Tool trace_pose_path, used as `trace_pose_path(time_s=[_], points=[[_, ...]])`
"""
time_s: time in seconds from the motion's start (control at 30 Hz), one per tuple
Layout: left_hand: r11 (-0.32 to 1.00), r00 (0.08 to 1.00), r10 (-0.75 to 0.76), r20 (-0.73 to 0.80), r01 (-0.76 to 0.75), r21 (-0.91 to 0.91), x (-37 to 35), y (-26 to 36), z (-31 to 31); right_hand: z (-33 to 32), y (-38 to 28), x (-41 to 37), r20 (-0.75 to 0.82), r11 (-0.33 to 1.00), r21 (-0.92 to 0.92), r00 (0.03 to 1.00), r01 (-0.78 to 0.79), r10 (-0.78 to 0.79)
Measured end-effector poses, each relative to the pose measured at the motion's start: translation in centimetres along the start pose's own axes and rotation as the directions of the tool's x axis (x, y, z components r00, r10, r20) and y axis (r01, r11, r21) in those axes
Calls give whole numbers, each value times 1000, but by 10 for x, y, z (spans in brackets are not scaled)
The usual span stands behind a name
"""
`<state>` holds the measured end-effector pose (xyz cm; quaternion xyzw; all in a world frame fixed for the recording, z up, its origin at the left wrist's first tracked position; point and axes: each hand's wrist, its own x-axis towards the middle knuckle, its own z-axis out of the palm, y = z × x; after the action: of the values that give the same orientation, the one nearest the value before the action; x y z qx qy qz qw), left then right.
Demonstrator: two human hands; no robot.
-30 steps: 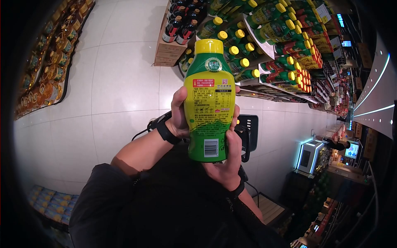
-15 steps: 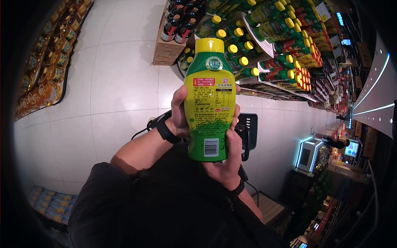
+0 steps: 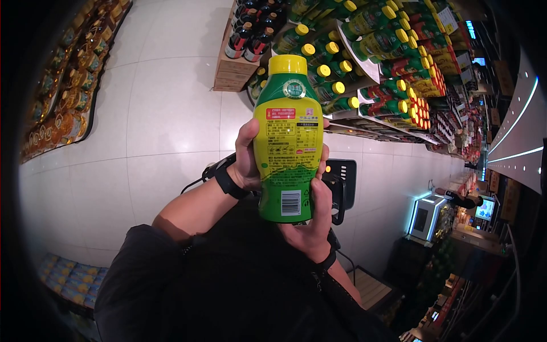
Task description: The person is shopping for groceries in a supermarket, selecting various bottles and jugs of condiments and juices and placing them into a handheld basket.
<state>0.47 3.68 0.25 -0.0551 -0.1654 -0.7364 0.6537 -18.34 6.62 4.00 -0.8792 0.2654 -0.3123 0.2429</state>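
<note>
A green and yellow sauce bottle [image 3: 288, 139] with a yellow cap is held upright in front of my chest. Its back label, with small print and a barcode near the base, faces me. My left hand [image 3: 247, 157] grips the bottle's left side, thumb along the edge and the other fingers hidden behind it. Wrapped around the lower right side and base is my right hand [image 3: 312, 225], its thumb pressed against the side near the barcode. Each wrist has a dark band.
Shelves of similar yellow-capped bottles [image 3: 373, 45] stand ahead to the right. Dark bottles [image 3: 249, 40] rest on cardboard boxes [image 3: 235, 74] beside them. Golden oil bottles [image 3: 68, 122] line the left. A black cart-like object [image 3: 345, 182] is behind my right hand. A person [image 3: 464, 199] stands far right.
Both hands keep the same hold on the bottle. My view has turned slightly, so the shelves sit a little further right in it.
</note>
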Motion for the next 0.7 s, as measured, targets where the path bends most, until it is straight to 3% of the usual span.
trace_pose_path(time_s=[0.7], points=[[1000, 1000, 8, -3, -9, -19, 5, 7, -5, 3, -2, 12, 14, 1000, -2, 1000, -23, 23]])
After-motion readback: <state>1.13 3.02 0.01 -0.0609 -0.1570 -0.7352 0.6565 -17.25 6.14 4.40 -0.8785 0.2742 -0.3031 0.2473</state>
